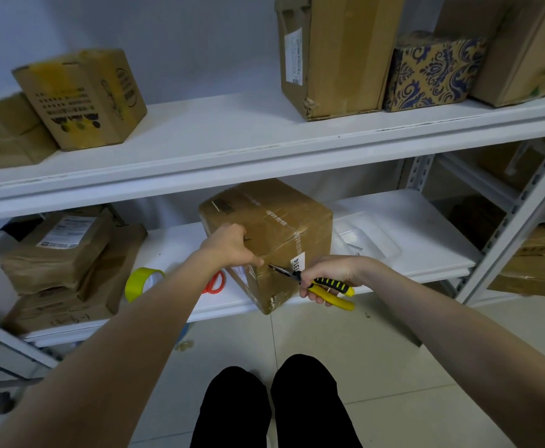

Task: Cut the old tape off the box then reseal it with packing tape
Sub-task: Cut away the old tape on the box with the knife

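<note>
Sitting corner-out at the front edge of the lower shelf (426, 227), the box (280, 227) is held at its top edge by the left hand (229, 245). The right hand (326, 273) is clamped on yellow-black cutters (333, 285), tip touching the taped seam. The tape roll (137, 282) lies on the same shelf, left of the box.

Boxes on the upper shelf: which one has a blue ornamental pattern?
The small box between the tall carton and the rightmost box; only it bears blue swirls.

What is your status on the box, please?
Left grip on box. Right grip holds pliers, tips at box seam. Old tape not yet off. Tape roll beside box, nothing in the way.
</note>
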The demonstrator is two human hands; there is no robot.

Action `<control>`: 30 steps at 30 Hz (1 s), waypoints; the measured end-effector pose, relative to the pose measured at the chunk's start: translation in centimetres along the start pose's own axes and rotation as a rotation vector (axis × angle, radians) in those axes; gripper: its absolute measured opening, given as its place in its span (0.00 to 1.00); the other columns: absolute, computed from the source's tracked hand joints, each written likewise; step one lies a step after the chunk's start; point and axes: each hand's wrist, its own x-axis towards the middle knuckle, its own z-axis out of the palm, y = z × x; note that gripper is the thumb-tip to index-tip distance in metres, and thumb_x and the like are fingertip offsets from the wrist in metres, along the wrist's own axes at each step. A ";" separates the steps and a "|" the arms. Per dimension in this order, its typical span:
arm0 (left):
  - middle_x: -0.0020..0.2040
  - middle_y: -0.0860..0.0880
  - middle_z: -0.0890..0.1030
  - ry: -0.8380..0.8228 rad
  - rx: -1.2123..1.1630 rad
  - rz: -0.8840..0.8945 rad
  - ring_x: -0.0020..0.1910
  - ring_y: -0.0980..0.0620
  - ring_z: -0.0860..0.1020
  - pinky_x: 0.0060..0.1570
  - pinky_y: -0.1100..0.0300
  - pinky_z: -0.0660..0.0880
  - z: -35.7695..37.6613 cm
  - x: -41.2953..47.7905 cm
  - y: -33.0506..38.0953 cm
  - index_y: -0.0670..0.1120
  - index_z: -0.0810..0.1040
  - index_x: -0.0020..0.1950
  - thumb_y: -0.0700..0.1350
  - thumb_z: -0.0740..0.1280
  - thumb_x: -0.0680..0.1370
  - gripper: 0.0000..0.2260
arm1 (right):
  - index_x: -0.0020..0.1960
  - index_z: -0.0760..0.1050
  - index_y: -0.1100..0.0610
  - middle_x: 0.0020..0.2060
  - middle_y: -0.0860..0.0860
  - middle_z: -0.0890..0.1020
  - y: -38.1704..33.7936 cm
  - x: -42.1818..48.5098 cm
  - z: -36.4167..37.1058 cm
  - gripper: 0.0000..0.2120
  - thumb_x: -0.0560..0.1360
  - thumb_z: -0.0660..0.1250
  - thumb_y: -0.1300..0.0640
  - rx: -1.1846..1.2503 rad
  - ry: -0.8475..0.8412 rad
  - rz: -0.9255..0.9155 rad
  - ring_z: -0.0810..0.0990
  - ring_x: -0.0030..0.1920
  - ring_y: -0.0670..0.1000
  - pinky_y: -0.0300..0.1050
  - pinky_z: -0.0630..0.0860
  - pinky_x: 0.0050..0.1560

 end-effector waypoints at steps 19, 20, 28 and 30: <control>0.46 0.49 0.78 0.051 0.126 -0.045 0.42 0.53 0.76 0.43 0.58 0.76 0.3 -0.5 1.7 0.48 0.73 0.51 0.62 0.72 0.69 0.21 | 0.37 0.79 0.59 0.32 0.53 0.80 1.8 -1.3 0.0 0.08 0.73 0.65 0.59 0.043 0.033 -0.032 0.78 0.33 0.51 0.44 0.77 0.38; 0.45 0.49 0.78 0.047 0.129 -0.049 0.42 0.53 0.76 0.43 0.58 0.76 0.2 -0.5 1.7 0.48 0.73 0.51 0.62 0.72 0.69 0.21 | 0.36 0.79 0.59 0.32 0.53 0.80 1.8 -1.4 0.0 0.08 0.73 0.66 0.59 0.043 0.028 -0.029 0.78 0.32 0.51 0.44 0.77 0.38; 0.47 0.49 0.79 0.059 0.102 -0.059 0.43 0.53 0.77 0.43 0.58 0.76 0.6 -0.2 1.6 0.48 0.74 0.53 0.60 0.72 0.69 0.21 | 0.41 0.80 0.62 0.32 0.54 0.79 2.9 -3.2 -0.4 0.06 0.73 0.66 0.61 0.038 -0.001 0.011 0.77 0.32 0.51 0.44 0.77 0.37; 0.50 0.49 0.80 0.072 0.062 -0.053 0.46 0.52 0.78 0.44 0.58 0.77 0.9 0.0 1.4 0.48 0.75 0.55 0.61 0.72 0.69 0.23 | 0.38 0.80 0.62 0.31 0.55 0.79 3.9 -4.3 -0.8 0.07 0.73 0.66 0.62 0.054 0.036 0.029 0.77 0.31 0.51 0.44 0.77 0.35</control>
